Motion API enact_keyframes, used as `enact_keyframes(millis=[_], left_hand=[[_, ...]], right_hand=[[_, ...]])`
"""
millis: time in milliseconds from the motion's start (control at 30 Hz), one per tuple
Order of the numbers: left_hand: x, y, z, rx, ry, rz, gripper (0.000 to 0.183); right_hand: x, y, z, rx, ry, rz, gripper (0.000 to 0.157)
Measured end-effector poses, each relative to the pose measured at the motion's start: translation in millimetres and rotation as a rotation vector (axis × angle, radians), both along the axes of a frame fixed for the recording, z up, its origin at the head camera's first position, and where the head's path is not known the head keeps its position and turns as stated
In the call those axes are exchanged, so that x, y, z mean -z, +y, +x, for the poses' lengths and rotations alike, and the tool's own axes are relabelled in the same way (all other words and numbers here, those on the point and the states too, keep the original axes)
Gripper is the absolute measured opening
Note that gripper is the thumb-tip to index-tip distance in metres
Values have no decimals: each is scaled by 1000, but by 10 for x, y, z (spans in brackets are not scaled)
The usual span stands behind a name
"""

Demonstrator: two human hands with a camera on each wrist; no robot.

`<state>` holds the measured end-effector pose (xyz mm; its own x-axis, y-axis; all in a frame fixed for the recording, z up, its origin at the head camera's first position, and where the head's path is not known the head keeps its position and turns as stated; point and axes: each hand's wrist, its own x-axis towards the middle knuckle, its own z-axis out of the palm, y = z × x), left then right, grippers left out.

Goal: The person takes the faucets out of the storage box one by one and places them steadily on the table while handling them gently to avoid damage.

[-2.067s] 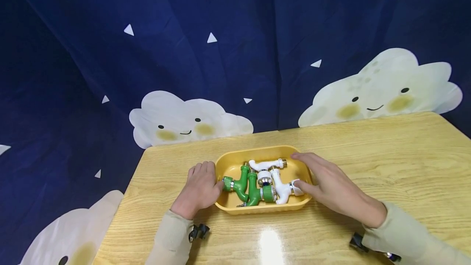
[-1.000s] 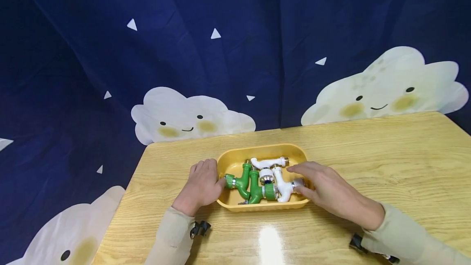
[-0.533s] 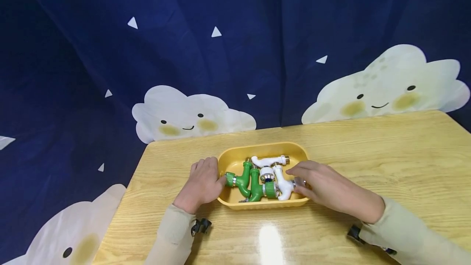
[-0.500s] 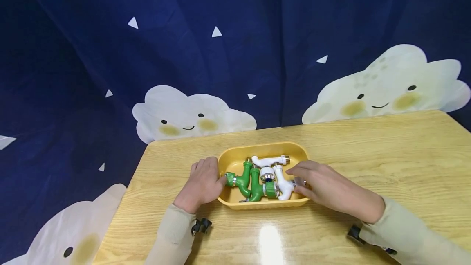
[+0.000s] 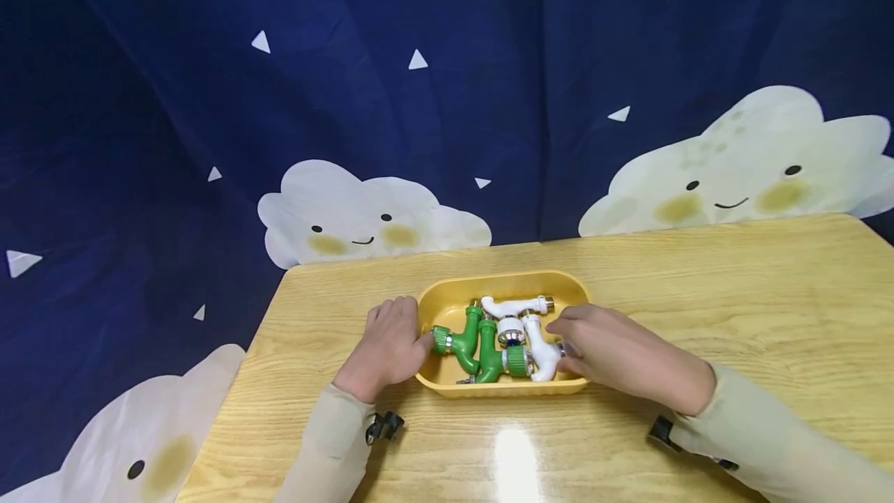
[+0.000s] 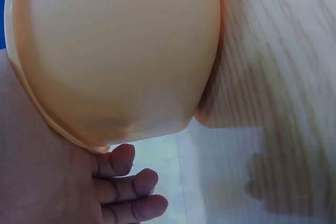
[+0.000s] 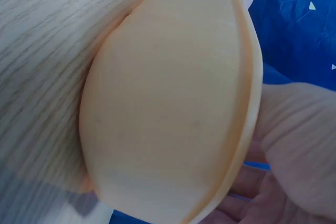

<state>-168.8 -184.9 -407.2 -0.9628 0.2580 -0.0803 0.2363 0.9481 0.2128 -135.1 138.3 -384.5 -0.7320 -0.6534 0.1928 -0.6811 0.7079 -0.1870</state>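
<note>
A yellow plastic tub (image 5: 503, 391) holds two green taps, one on the left (image 5: 466, 344) and one in the middle (image 5: 489, 359), and two white taps, one on the right (image 5: 541, 348) and one at the back (image 5: 515, 307). My left hand (image 5: 387, 348) grips the tub's left end, thumb over the rim beside a green knob; its fingertips (image 6: 149, 205) curl outside the tub wall (image 6: 115, 51) in the left wrist view. With thumb and fingers my right hand (image 5: 621, 348) pinches the right white tap's knob, mostly hidden. The right wrist view shows that hand (image 7: 299, 140) reaching over the tub's rim.
The tub stands on a light wooden table (image 5: 733, 317). Behind the table hangs a dark blue curtain (image 5: 391, 6) with white clouds. Black wrist mounts sit at my left cuff (image 5: 384, 427) and right cuff (image 5: 662, 431).
My right hand's fingers have drawn together around the white tap's knob, and its wrist has shifted slightly left. My left hand stays at the tub's end. The head view has shifted slightly.
</note>
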Motion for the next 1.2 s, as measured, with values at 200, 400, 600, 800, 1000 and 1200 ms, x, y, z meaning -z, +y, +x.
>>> enact_keyframes(millis=[200,400,600,800,1000,1200], left_hand=[[-7,4,-25,7,10,-7,26],[-18,14,-30,4,8,-2,25],[-30,16,-26,5,7,10,25],[0,-15,8,-3,-7,4,24],[20,-16,13,-9,-6,4,24],[25,-3,-2,-7,-2,14,23]], right_hand=[[-22,-55,-36,32,-15,36,27],[7,-88,-46,9,-26,5,24],[30,-91,-46,3,-16,-6,24],[62,-115,-36,-17,-74,-16,22],[81,-109,-54,-13,-93,-23,22],[79,-107,-73,9,-87,-20,23]])
